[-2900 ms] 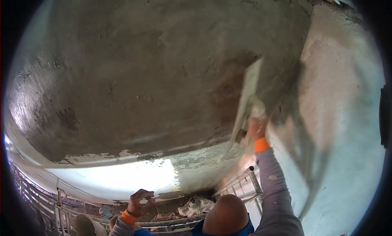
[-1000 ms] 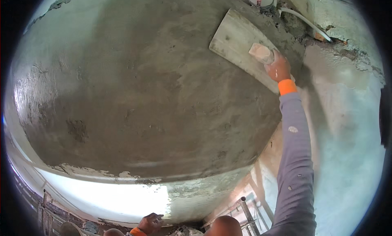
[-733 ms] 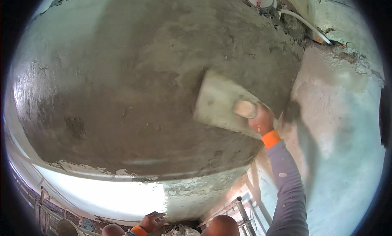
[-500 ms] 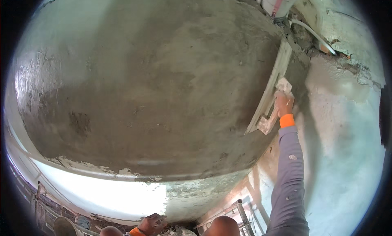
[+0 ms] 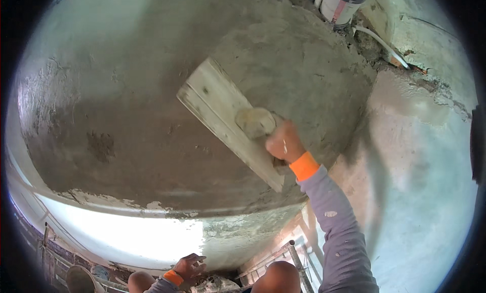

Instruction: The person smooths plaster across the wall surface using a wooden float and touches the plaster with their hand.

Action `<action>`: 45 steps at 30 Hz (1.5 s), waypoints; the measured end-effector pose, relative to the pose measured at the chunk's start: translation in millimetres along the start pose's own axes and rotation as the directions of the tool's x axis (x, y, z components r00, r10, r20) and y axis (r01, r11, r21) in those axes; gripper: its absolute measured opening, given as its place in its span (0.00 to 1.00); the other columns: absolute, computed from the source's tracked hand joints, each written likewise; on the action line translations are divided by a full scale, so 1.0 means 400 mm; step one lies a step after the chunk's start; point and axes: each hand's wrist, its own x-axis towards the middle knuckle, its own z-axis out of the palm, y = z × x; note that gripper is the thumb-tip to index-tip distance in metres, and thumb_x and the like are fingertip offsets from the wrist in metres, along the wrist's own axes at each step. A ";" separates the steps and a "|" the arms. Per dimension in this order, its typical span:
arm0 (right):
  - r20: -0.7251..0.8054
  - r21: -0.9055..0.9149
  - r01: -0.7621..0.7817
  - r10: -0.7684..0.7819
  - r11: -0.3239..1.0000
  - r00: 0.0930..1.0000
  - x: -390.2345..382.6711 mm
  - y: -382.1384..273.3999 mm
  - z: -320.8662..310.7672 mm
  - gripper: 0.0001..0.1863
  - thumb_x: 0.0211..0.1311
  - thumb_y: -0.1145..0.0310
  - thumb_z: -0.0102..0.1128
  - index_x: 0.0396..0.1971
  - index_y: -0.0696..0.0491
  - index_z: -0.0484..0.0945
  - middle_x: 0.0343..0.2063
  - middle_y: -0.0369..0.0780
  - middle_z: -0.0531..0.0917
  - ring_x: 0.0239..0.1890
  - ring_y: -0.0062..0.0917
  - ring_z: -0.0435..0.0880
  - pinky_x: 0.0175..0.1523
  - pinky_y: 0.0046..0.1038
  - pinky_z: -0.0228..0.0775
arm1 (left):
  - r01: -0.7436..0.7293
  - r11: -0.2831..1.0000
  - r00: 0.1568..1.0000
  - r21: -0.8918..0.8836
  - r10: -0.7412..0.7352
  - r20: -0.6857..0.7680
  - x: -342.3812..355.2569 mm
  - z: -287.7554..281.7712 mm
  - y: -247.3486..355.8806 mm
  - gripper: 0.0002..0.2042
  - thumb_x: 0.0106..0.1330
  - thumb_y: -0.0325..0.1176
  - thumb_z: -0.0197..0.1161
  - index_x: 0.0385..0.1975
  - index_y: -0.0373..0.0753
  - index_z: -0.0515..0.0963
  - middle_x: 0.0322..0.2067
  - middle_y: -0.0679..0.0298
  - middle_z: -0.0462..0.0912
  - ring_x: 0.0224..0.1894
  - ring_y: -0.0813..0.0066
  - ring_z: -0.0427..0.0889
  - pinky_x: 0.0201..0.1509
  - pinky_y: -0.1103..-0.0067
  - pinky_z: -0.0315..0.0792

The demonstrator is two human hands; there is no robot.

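The nearer right hand gripped the plastering float, which lay mostly up-left of it over the grey plaster, long axis slanting down rightward, while the loosely curled, seemingly empty left hand hung well below.

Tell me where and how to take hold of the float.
Probably best by the raised handle on the back of the float, coming from the lower right, on the side away from the grey wall, as the right hand does. The handle stands proud of the flat back, whose opposite face is turned to the wall.
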 end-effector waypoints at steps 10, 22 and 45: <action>-0.339 0.418 -0.634 0.759 0.651 0.556 -0.064 0.551 -0.330 0.15 0.44 0.62 0.59 0.18 0.61 0.75 0.21 0.44 0.79 0.23 0.30 0.75 0.30 0.34 0.68 | 0.172 0.984 0.976 -0.055 -0.178 -0.125 -0.035 -0.019 0.058 0.15 0.55 0.29 0.69 0.42 0.35 0.80 0.33 0.58 0.82 0.26 0.75 0.83 0.30 0.80 0.76; -0.405 -0.003 -0.521 0.475 0.853 0.781 -0.139 0.311 -0.123 0.19 0.44 0.60 0.63 0.25 0.64 0.78 0.23 0.58 0.79 0.29 0.52 0.81 0.33 0.40 0.72 | 0.252 0.964 0.967 -0.089 -0.255 -0.024 0.003 0.082 0.039 0.15 0.57 0.32 0.69 0.43 0.35 0.79 0.33 0.60 0.82 0.27 0.73 0.82 0.31 0.79 0.76; -0.306 0.265 -0.728 0.771 0.632 0.558 -0.164 0.514 -0.346 0.09 0.49 0.72 0.51 0.14 0.59 0.72 0.11 0.46 0.73 0.16 0.33 0.75 0.22 0.36 0.64 | 0.283 0.941 0.954 -0.186 -0.296 -0.048 -0.056 0.068 0.060 0.16 0.61 0.30 0.63 0.48 0.35 0.76 0.31 0.64 0.79 0.27 0.79 0.77 0.30 0.79 0.73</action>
